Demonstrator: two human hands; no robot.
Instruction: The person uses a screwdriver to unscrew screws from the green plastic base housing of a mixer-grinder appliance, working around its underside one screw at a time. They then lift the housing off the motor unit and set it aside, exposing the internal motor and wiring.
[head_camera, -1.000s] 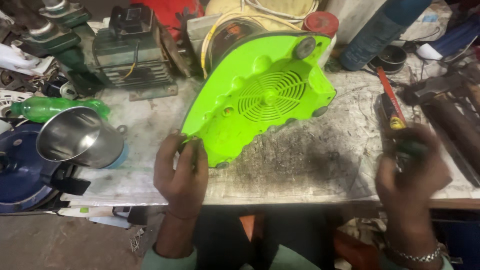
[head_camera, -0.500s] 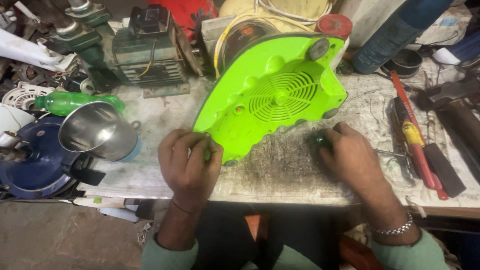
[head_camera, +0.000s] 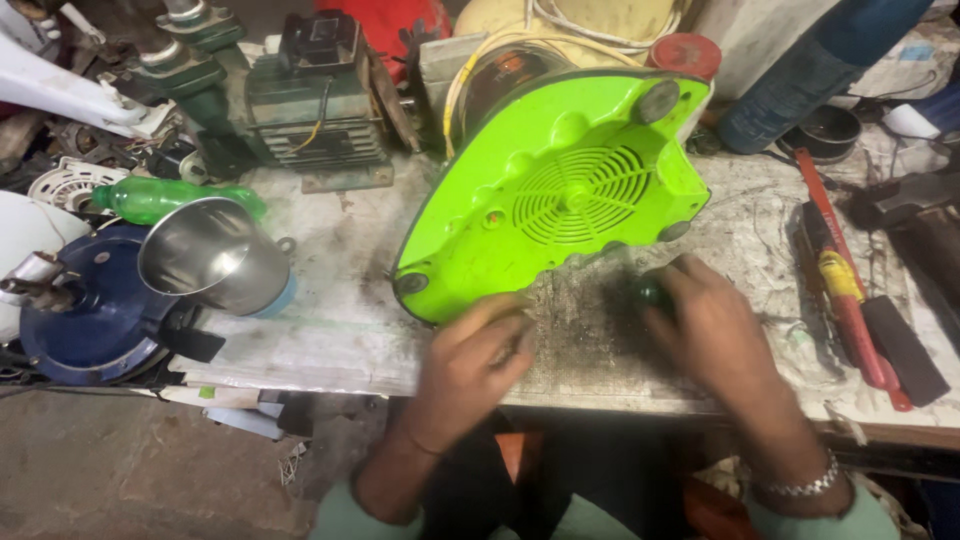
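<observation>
Propping green cover (head_camera: 560, 190) on edge mid-bench (head_camera: 330, 330), vent side up, likely so underside screws face worker; left hand (head_camera: 475, 365) rests curled at its lower rim, grip blurred, can't tell; right hand (head_camera: 705, 325) clenched round dark-handled tool (head_camera: 650, 292) beside it.

Glossy green plastic housing (head_camera: 560, 190), shiny steel cup (head_camera: 215, 260), rough stained worktop (head_camera: 340, 310)
</observation>
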